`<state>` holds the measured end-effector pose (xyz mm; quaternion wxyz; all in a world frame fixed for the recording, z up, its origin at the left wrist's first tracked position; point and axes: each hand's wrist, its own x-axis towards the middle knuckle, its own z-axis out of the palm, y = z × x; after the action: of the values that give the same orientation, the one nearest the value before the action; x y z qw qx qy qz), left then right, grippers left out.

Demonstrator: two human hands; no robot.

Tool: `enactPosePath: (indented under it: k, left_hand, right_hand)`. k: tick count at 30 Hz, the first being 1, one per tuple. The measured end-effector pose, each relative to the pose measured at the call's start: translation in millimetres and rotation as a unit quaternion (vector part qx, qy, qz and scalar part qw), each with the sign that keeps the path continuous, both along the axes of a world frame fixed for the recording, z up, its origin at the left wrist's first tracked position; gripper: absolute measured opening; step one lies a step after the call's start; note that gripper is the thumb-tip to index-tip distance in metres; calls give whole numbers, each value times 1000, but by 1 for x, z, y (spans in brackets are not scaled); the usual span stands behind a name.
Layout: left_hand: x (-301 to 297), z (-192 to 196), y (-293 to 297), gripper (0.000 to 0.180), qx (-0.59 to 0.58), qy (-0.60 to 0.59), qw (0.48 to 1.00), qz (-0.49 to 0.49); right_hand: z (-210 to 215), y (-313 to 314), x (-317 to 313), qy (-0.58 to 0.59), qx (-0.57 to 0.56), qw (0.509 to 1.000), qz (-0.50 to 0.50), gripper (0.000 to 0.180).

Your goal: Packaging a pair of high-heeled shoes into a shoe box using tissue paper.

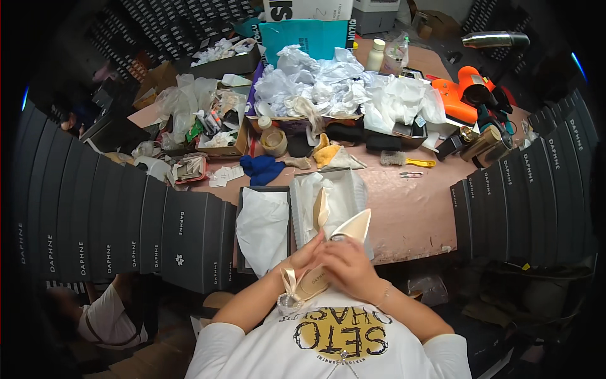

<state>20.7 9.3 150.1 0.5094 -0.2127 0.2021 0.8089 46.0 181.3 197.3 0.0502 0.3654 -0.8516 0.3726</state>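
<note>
Close to my body, both hands are on a cream pointed-toe shoe (355, 225), its toe pointing away and to the right. My left hand (305, 252) is closed round its left side, thumb up. My right hand (346, 263) grips it from the right with curled fingers, partly smeared by motion and hiding the shoe's middle. At the heel end, a cream strap with a pearl-trimmed ring (290, 300) hangs beside my left wrist. Just beyond, a second cream shoe (321, 210) leans in an open box (358, 189) lined with white paper; its lower end meets my left fingers.
Left of the open box is a dark box part (288, 221) with white paper. Dark shoeboxes stand in rows at left (180, 230) and right (505, 208). Farther back are a yellow-handled brush (420, 163), small snips (411, 174), a blue cloth (261, 169) and crumpled paper (309, 82).
</note>
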Motion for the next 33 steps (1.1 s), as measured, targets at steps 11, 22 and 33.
enactPosePath:
  k: [11, 22, 33]
  left_hand:
    - [-29, -5, 24, 95, -80, 302, 949, -29]
    - [-53, 15, 5, 89, -28, 339, 937, 81]
    - [-93, 16, 15, 85, -134, 332, 912, 200]
  right_hand:
    - [-16, -1, -78, -46, -141, 967, -206, 87]
    - [-47, 39, -30, -369, -291, 873, -131, 58]
    - [-30, 23, 6, -58, 1, 977, -205, 31]
